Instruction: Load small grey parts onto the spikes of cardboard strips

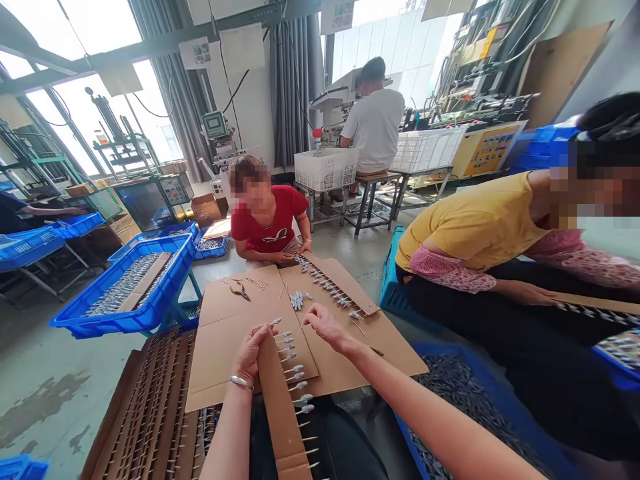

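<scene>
My left hand (253, 352) grips the far end of a narrow cardboard strip (278, 407) that lies over my lap. Along the strip's right edge stands a row of thin sticks tipped with small grey pieces (295, 369). My right hand (323, 323) is pinched on a thin stick (301, 328) just beyond the strip's far end. Both hands hover over a large flat cardboard sheet (345, 353). A small heap of loose grey pieces (297, 301) lies on the sheet ahead of my hands, and a pair of pliers (241, 289) lies to the left.
Across the sheet a person in red (265, 217) works on another stick-lined strip (327, 285). A person in yellow (475, 233) bends in at the right. Blue crates (125, 283) stand left, another blue bin (465, 400) right. Filled cardboard racks (150, 407) lie at my left knee.
</scene>
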### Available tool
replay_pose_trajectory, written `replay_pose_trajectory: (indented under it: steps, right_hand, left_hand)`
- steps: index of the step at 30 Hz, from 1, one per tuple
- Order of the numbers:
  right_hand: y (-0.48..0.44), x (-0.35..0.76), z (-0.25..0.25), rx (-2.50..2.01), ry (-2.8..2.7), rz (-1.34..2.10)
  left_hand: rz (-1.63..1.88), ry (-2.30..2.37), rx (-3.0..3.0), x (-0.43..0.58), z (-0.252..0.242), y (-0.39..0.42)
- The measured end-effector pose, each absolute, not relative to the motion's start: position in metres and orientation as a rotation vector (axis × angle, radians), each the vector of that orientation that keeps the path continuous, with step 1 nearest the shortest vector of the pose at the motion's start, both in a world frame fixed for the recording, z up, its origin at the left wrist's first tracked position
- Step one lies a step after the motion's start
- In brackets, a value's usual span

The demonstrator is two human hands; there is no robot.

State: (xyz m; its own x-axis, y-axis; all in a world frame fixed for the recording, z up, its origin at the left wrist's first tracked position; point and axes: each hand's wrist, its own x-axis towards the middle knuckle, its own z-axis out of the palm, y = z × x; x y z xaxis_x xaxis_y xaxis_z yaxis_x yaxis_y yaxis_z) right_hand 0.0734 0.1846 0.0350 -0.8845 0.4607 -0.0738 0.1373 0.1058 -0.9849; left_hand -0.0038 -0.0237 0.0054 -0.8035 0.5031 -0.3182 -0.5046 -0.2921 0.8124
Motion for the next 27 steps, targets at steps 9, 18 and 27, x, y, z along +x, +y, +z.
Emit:
replay_pose_trajectory:
  steps: [9,18,27]
  right_hand:
    - [0.180,0.068,0.032,-0.596,-2.216,1.874]
    - [0.183,0.077,0.044,-0.389,-2.360,1.874]
    - [0.168,0.068,0.055,0.213,-2.687,1.180]
  left_hand:
    - [2.142,1.315,0.001,-0.005,-0.003,-0.022]
    - [2.142,1.309,-0.007,-0.006,-0.003,-0.021]
    - [2.131,1.300,0.002,-0.004,-0.002,-0.021]
